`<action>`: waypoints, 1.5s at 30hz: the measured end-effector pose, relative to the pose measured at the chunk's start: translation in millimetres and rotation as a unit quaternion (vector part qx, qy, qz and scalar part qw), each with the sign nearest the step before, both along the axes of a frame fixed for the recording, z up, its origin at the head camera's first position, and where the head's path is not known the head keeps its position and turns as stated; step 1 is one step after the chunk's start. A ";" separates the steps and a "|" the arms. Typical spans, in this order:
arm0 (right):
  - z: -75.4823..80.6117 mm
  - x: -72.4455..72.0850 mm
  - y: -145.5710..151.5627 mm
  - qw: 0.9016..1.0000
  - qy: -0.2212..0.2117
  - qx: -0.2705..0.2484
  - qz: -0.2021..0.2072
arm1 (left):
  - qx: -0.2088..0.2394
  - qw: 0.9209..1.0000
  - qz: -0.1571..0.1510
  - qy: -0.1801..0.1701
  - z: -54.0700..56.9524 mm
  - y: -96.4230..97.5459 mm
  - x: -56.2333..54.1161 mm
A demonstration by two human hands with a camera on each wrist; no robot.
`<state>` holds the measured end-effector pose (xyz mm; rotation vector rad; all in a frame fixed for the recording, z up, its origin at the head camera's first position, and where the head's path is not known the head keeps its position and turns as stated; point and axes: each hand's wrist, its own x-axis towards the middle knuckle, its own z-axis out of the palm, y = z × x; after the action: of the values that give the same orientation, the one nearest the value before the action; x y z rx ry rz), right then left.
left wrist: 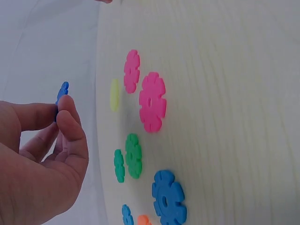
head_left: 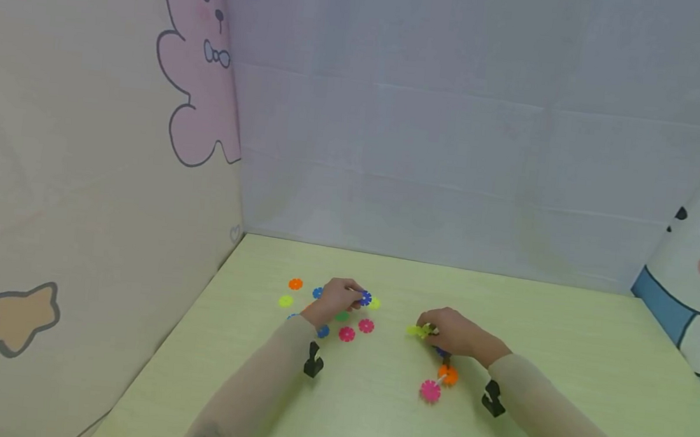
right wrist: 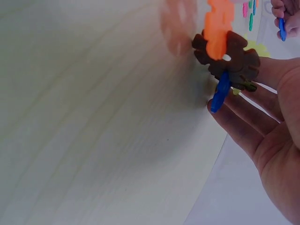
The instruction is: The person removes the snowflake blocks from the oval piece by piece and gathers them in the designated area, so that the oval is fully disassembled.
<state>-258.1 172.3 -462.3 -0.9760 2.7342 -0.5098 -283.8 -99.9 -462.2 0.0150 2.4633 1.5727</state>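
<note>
My left hand (head_left: 339,298) pinches a dark blue notched plastic disc (head_left: 365,298) between thumb and fingers, above the far side of the table. In the left wrist view the blue disc (left wrist: 62,92) stands on edge at the fingertips. My right hand (head_left: 456,333) holds a cluster of interlocked notched discs. A yellow disc (head_left: 416,331) pokes out on its left, while an orange disc (head_left: 447,376) and a pink disc (head_left: 430,391) hang toward me. The right wrist view shows a brown disc (right wrist: 246,61) and a blue disc (right wrist: 220,93) joined in it; the fingers lie partly behind them.
Loose discs lie around the left hand on the pale wooden table (head_left: 362,424): pink (head_left: 347,334), green (left wrist: 134,155), blue (left wrist: 169,197), yellow (head_left: 286,301) and orange (head_left: 296,284). A light curtain (head_left: 446,136) hangs behind the table, with a printed sheet (head_left: 75,185) on the left.
</note>
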 end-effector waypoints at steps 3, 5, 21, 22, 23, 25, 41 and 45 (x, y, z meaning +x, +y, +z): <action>-1.8 -1.1 0.9 1.000 0.000 -0.001 0.001 | -0.001 1.000 0.012 -0.010 0.8 -3.6 -1.3; -2.6 -1.9 1.6 1.000 0.003 -0.005 0.007 | -0.005 1.000 0.013 -0.013 1.6 -5.9 -1.1; -4.3 -0.7 1.9 1.000 0.013 -0.008 0.015 | -0.129 0.991 -0.022 0.025 -5.9 -12.1 -0.2; -3.9 -0.6 1.6 1.000 0.012 -0.008 0.013 | -0.139 0.990 -0.025 0.030 -6.3 -11.5 -0.4; -3.7 -0.5 1.3 1.000 0.013 -0.007 0.013 | -0.148 0.988 -0.027 0.035 -6.9 -10.8 -0.6; -3.0 -0.2 0.7 1.000 0.014 -0.005 0.011 | -0.157 0.986 -0.029 0.041 -7.8 -9.8 -1.0; 0.4 1.4 -1.9 1.000 0.011 -0.004 0.009 | -0.172 0.983 -0.005 0.057 -6.3 -8.6 1.0; -0.3 0.8 -1.7 1.000 0.012 -0.002 0.011 | -0.168 0.984 -0.008 0.061 -5.5 -7.9 -0.8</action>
<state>-257.4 170.6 -462.6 -1.0195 2.7411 -0.5026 -284.6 -107.9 -467.7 0.0775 2.7853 1.1615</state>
